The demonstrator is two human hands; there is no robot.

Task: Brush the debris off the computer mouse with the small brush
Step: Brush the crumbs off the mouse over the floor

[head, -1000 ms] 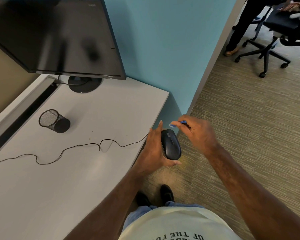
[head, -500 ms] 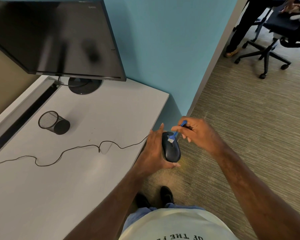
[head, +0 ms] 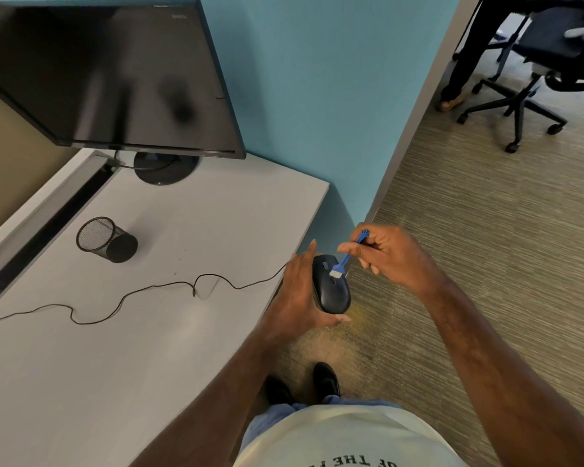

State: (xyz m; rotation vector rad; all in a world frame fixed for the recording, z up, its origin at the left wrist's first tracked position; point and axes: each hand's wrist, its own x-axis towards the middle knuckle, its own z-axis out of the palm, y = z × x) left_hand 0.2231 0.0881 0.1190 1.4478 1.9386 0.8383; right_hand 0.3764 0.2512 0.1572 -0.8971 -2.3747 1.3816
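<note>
In the head view, the person stands at the right edge of a pale grey desk (head: 122,365), looking down at both hands held out over the carpeted floor (head: 486,264) just past the desk's edge. The left hand (head: 300,298) cradles a black computer mouse (head: 331,291) from its left side and underside, the fingers reaching forward along the mouse's flank and the thumb curled beneath its rear end, so the mouse is held in the air and clear of the desktop. The mouse's thin black cable (head: 149,291) runs from its front end back onto the desk and trails in loose loops toward the left edge of the view. The right hand (head: 395,257) pinches a small blue brush (head: 349,252) between thumb and curled fingers, the handle slanting up to the right with its end poking out above the knuckles. The brush's pale bristle head touches the top of the mouse near the scroll wheel. On the desk, a black mesh pen cup (head: 105,239) lies on its side, well apart from the hands. A dark monitor (head: 108,79) stands on a round base at the back, against a teal wall (head: 317,96). At top right, a black office chair (head: 536,62) sits on the carpet beside another person's legs.
</note>
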